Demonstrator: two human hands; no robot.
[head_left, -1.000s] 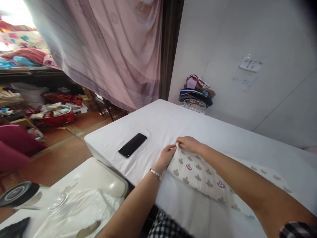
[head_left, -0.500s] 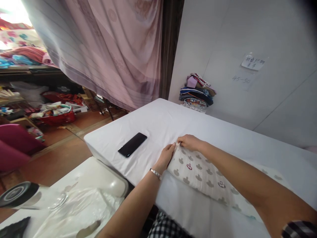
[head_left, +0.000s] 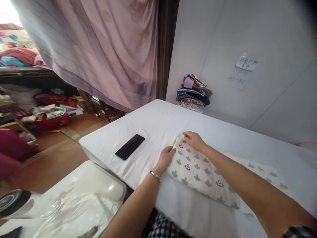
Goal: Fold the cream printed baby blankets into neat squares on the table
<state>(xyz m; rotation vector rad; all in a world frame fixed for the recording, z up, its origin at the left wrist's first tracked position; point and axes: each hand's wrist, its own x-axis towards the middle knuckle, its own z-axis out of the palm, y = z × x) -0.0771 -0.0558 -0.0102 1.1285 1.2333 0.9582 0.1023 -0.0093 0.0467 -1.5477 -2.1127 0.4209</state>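
Observation:
A white cloth printed with grey rabbit shapes and a few red or dark outlined ones (head_left: 195, 172) lies folded in layers on the white-covered table (head_left: 148, 122). My left hand (head_left: 166, 159) is closed on its left edge, thumb uppermost; a metal bracelet (head_left: 155, 175) circles that wrist. At the cloth's far left corner, my right hand (head_left: 194, 140) has its fingers bent in a pinch at the top edge. My right forearm hides part of the fabric. Left of both hands lies a black phone (head_left: 130, 146), screen up.
A pile of folded clothes (head_left: 194, 94) stands against the grey wall at the table's far side. Pink curtains (head_left: 119, 49) hang behind. At lower left are a white surface with plastic wrapping (head_left: 84, 211) and a clear container with a black base (head_left: 15, 201).
My right hand has shifted slightly right, away from my left hand, along the cloth's far edge. The corner between them now shows, with another red rabbit outline. The view has turned slightly.

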